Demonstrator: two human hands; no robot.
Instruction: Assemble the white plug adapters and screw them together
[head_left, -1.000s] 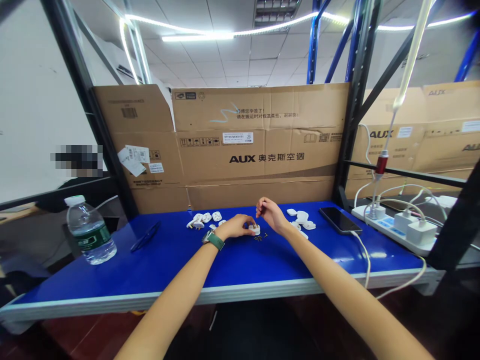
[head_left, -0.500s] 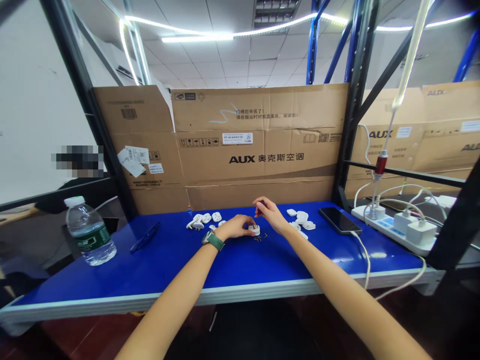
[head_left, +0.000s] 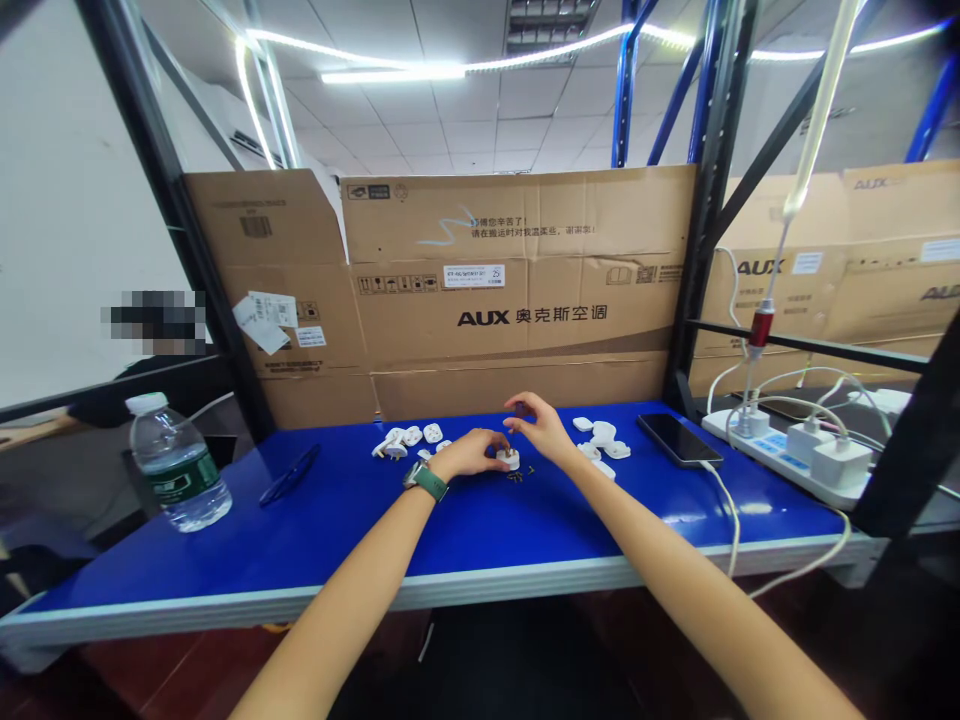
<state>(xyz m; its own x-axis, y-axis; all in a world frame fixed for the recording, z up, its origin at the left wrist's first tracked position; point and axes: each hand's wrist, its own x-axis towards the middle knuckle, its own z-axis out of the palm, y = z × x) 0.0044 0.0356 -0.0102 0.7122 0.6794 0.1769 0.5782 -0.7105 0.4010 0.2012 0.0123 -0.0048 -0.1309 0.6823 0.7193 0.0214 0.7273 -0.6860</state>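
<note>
My left hand [head_left: 471,452], with a green watch on its wrist, rests on the blue table [head_left: 375,520] and holds a small white plug part [head_left: 509,459] down on the surface. My right hand [head_left: 541,428] hovers just above that part with thumb and fingers pinched together; something tiny may be between them, too small to tell. A few small dark screws [head_left: 519,474] lie on the table right by the part. White plug pieces [head_left: 409,439] lie left of my hands, and more white plug shells [head_left: 604,437] lie to the right.
A water bottle [head_left: 178,464] stands at the left, a dark pen [head_left: 289,474] beside it. A black phone [head_left: 679,439] on a white cable lies at the right, near a power strip [head_left: 795,452] with chargers. A cardboard wall [head_left: 525,290] backs the table.
My right hand has dropped slightly and moved closer to the white plug part. My left hand stays on the part.
</note>
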